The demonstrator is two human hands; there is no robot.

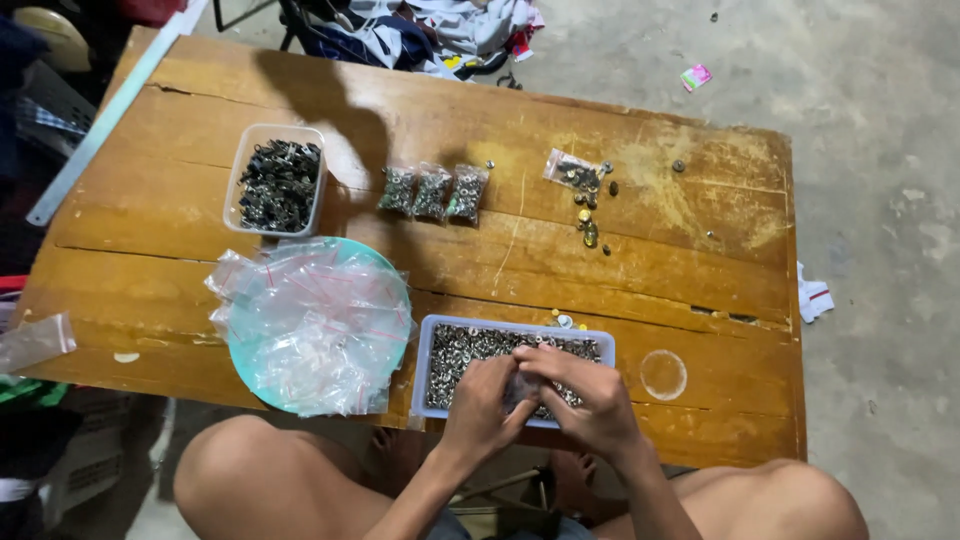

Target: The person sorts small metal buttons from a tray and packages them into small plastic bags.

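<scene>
At the near edge of the wooden table, both hands meet over a clear rectangular tray filled with small silver metal rings. The left hand comes in from below, wrist bent, fingers curled inward and pinched on a small clear bag held between the two hands. The right hand arches over it from the other side, fingers curled down and closed on the same bag, knuckles up. The bag is mostly hidden by the fingers; what is in it cannot be told. Both forearms rise from the lap, bare knees either side below the table edge.

Left of the tray, touching or just beside it, a round teal plate carries a heap of empty clear zip bags with red seal strips. Toward the far left corner stands a clear tub full of dark metal parts. Near the middle of the table lie three small filled bags side by side, silver parts inside. Further right toward the far edge, another small bag with brassy parts lies open-looking, loose brass pieces scattered just beside it. A clear round lid rests near the right front corner. A metal ruler runs along the left edge. One spare bag hangs off the near left corner.
</scene>
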